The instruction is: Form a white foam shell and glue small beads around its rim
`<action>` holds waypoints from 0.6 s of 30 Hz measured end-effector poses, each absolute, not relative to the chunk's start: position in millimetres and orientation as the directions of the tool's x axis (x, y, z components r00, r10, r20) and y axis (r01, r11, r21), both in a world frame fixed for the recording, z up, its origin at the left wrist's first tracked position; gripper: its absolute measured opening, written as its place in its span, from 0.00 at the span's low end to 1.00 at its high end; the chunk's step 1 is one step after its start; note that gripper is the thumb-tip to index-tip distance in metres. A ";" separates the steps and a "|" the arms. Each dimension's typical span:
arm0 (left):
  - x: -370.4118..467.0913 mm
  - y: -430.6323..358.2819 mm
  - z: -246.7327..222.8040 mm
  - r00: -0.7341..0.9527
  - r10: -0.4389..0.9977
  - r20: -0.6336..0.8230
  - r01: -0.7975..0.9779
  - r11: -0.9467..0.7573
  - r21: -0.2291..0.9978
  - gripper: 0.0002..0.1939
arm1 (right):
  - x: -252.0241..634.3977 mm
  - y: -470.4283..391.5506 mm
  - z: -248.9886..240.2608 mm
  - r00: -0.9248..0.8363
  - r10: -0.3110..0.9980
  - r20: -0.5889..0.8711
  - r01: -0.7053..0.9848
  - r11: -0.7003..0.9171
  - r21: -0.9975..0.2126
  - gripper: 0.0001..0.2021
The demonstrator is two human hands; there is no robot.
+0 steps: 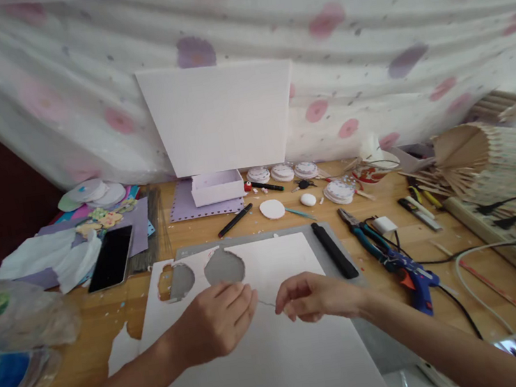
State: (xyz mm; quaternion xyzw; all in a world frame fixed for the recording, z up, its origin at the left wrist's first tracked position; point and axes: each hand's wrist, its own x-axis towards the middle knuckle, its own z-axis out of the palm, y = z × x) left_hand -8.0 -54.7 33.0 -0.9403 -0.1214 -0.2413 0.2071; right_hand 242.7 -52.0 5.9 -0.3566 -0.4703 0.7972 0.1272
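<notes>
A large white board with cut-out round holes near its far left edge lies on a grey mat. Over the board my left hand is closed, back of the hand up, its fingertips largely hidden. To its right, my right hand has its fingers curled and pressed together. A thin dark wire or thread spans the small gap between both hands and ends at the fingers of each.
A black phone lies left. Behind the board are a black pen, a white disc and a white box. To the right are a black rod, pliers and a blue glue gun with cables.
</notes>
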 end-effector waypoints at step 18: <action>-30.6 -26.9 25.3 0.614 0.603 -0.509 0.371 0.349 0.861 0.21 | 255.2 -78.1 -5.0 -0.671 0.534 0.515 0.590 0.805 -0.066 0.11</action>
